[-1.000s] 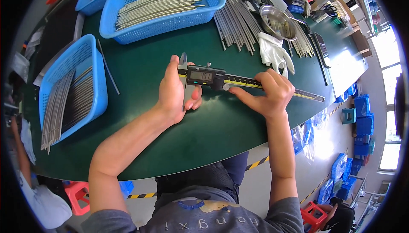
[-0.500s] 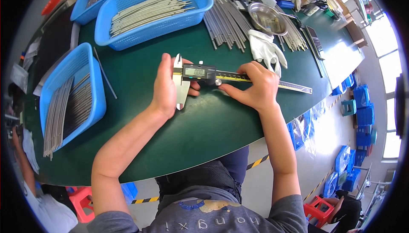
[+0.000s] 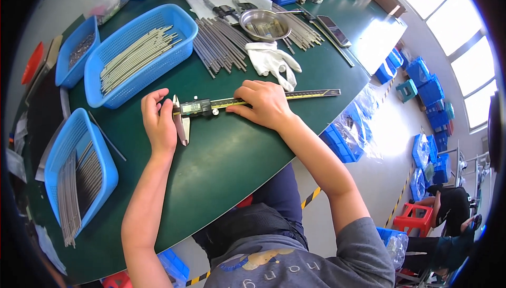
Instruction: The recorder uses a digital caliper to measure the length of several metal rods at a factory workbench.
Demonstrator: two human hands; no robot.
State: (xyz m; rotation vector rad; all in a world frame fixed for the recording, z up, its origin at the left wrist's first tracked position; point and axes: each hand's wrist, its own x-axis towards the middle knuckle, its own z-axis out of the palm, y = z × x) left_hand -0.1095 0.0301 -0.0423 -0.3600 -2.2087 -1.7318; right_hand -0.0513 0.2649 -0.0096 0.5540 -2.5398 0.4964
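A digital caliper with a metal beam and a small display lies level above the green table. My right hand is closed round its beam, the thumb near the small round thumbwheel. The caliper's jaws look pressed together, with nothing seen between them. Beside the jaws is my left hand, upright with loosely bent fingers apart from the tool; its thumb side is at the jaws, and whether it touches them is hard to tell. A white glove lies just beyond my right hand.
Blue baskets hold pale rods and grey rods; another has small parts. Loose grey rods, a metal bowl, more calipers and a phone lie at the back. The table edge runs diagonally before me.
The view has turned and shifted, so the table appears farther left. My left fingers have come off from behind the caliper and now stand beside its jaws. My right hand keeps its hold.
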